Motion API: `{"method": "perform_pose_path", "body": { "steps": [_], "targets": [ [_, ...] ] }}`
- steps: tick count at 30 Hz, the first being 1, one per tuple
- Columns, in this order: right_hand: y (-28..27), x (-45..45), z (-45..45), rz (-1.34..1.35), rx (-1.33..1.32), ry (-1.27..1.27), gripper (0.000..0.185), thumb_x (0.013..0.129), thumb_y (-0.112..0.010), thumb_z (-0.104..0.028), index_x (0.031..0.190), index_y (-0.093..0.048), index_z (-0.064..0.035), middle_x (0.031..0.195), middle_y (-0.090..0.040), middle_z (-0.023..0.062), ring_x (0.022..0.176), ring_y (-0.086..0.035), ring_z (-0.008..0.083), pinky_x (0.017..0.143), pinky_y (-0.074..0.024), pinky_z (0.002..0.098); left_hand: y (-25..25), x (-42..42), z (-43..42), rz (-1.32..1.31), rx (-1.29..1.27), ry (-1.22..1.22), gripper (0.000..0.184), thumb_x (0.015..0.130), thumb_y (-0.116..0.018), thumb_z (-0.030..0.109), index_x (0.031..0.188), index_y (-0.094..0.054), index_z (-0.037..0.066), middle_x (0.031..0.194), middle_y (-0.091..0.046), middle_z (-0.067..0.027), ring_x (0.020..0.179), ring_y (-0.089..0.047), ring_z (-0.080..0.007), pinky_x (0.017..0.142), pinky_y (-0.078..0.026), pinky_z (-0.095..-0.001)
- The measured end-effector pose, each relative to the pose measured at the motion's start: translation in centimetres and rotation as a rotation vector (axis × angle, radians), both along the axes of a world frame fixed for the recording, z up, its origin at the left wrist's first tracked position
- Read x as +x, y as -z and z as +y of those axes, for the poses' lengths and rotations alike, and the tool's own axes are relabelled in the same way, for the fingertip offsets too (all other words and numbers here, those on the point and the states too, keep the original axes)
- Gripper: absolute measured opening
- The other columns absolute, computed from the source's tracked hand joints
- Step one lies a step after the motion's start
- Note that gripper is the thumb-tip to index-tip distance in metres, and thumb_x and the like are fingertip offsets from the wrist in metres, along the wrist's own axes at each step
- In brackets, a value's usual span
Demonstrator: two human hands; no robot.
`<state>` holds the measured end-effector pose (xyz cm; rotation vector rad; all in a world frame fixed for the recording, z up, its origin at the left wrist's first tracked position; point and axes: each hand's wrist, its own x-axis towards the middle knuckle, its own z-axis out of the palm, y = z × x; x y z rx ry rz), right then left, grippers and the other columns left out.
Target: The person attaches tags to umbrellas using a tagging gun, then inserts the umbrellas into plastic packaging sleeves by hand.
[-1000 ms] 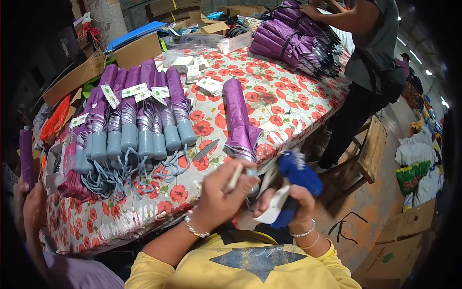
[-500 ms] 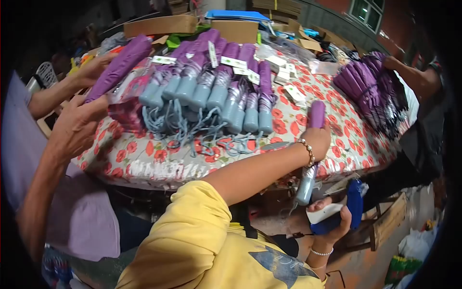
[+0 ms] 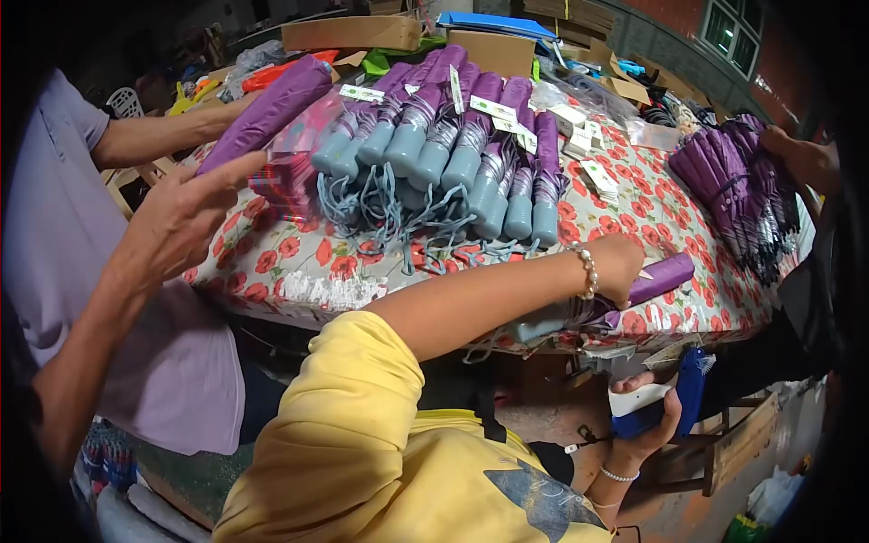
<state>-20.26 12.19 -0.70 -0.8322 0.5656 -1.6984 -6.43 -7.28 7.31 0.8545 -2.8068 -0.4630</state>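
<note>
My left hand (image 3: 618,270) is closed round a folded purple umbrella (image 3: 663,278), which lies nearly level at the table's front edge, its grey-blue handle pointing left. Below the edge, my right hand (image 3: 654,418) grips a blue tagging tool (image 3: 690,391) together with a white card (image 3: 641,399). Left of my left hand, a row of purple umbrellas (image 3: 546,154) with grey-blue handles and cord loops lies on the table, several with white tags (image 3: 493,109). A stack of white tags (image 3: 599,180) rests between that row and my umbrella.
The flowered table (image 3: 344,265) spans the middle. At left a co-worker's hands hold a purple umbrella (image 3: 272,113). Another person's hand (image 3: 801,158) touches an umbrella bundle (image 3: 724,181) at right. Cardboard boxes (image 3: 493,60) stand behind; a wooden stool (image 3: 738,443) is below right.
The view has swung left. My left hand has gone onto the umbrella, which has turned from upright in view to nearly level. The co-worker at left has lifted an umbrella higher over the table.
</note>
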Motion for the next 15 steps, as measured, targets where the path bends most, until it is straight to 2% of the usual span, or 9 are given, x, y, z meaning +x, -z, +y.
{"method": "perform_pose_path", "body": {
  "steps": [1,4,5,6,8,9,11,15],
  "targets": [
    [0.1,0.1,-0.1,-0.016,0.007,0.007,0.044,0.085,-0.043,-0.037,0.091,-0.055,0.0056,0.084,-0.056,0.0181,0.082,-0.056,0.0314,0.077,-0.0467,0.0423,0.1,0.2,0.7,0.086,-0.067,-0.034,0.038,0.065,-0.076,0.022,0.09,-0.063,-0.004,0.082,-0.065,-0.0207,0.083,-0.064,-0.0339,0.074,-0.051,-0.0415],
    [-0.1,0.3,-0.1,0.001,0.03,0.027,0.04,0.085,-0.044,-0.036,0.09,-0.053,0.0031,0.082,-0.055,0.0175,0.079,-0.056,0.0306,0.076,-0.0469,0.0407,0.3,-0.5,2.5,0.085,-0.157,-0.171,0.027,0.067,-0.072,0.014,0.087,-0.063,-0.002,0.078,-0.064,-0.0197,0.08,-0.064,-0.0334,0.073,-0.05,-0.0455],
    [-0.5,0.8,-0.1,0.004,0.047,0.058,0.037,0.086,-0.046,-0.036,0.088,-0.051,0.0011,0.08,-0.054,0.0168,0.077,-0.056,0.0297,0.074,-0.0468,0.0393,2.3,-0.9,2.5,0.095,-0.266,-0.14,0.023,0.069,-0.068,0.01,0.088,-0.062,-0.001,0.077,-0.063,-0.0192,0.077,-0.064,-0.0327,0.073,-0.048,-0.0511],
    [-0.6,1.2,-0.2,0.008,0.063,0.084,0.035,0.086,-0.047,-0.036,0.086,-0.049,-0.001,0.078,-0.053,0.0162,0.074,-0.056,0.0287,0.073,-0.0466,0.0378,2.8,-0.7,3.2,0.11,-0.268,-0.183,0.023,0.069,-0.068,0.011,0.088,-0.062,-0.002,0.078,-0.063,-0.0194,0.077,-0.064,-0.0333,0.073,-0.047,-0.0524],
    [0.4,0.4,-0.3,-0.021,0.035,0.026,0.039,0.085,-0.045,-0.035,0.099,-0.05,0.0009,0.081,-0.055,0.0179,0.078,-0.056,0.0308,0.076,-0.0468,0.0411,3.5,0.0,4.2,0.142,-0.279,-0.271,0.023,0.071,-0.068,0.014,0.087,-0.061,-0.002,0.079,-0.062,-0.0198,0.077,-0.063,-0.0344,0.075,-0.045,-0.0549],
    [0.8,0.1,-0.5,-0.037,0.014,0.0,0.042,0.085,-0.044,-0.034,0.105,-0.051,0.0018,0.082,-0.056,0.0188,0.081,-0.056,0.0319,0.078,-0.0469,0.0428,2.9,0.8,4.7,0.203,-0.185,-0.274,0.024,0.074,-0.066,0.015,0.086,-0.06,-0.004,0.08,-0.061,-0.0209,0.077,-0.062,-0.0357,0.077,-0.043,-0.0571],
    [1.0,0.1,-0.7,-0.049,0.026,0.002,0.042,0.085,-0.044,-0.034,0.107,-0.05,0.0011,0.082,-0.056,0.0191,0.081,-0.056,0.0321,0.077,-0.0469,0.0432,3.2,0.7,5.2,0.353,-0.158,-0.342,0.023,0.075,-0.064,0.014,0.087,-0.059,-0.005,0.08,-0.061,-0.021,0.076,-0.062,-0.0361,0.077,-0.042,-0.058],
    [1.4,0.3,-1.0,-0.063,0.035,-0.023,0.041,0.084,-0.045,-0.034,0.105,-0.051,0.0003,0.083,-0.056,0.0197,0.081,-0.056,0.0318,0.077,-0.047,0.0436,4.0,1.1,4.7,0.413,-0.215,-0.345,0.019,0.074,-0.062,0.009,0.086,-0.058,-0.005,0.078,-0.06,-0.0216,0.074,-0.06,-0.0372,0.072,-0.046,-0.0494]
  ]
}}
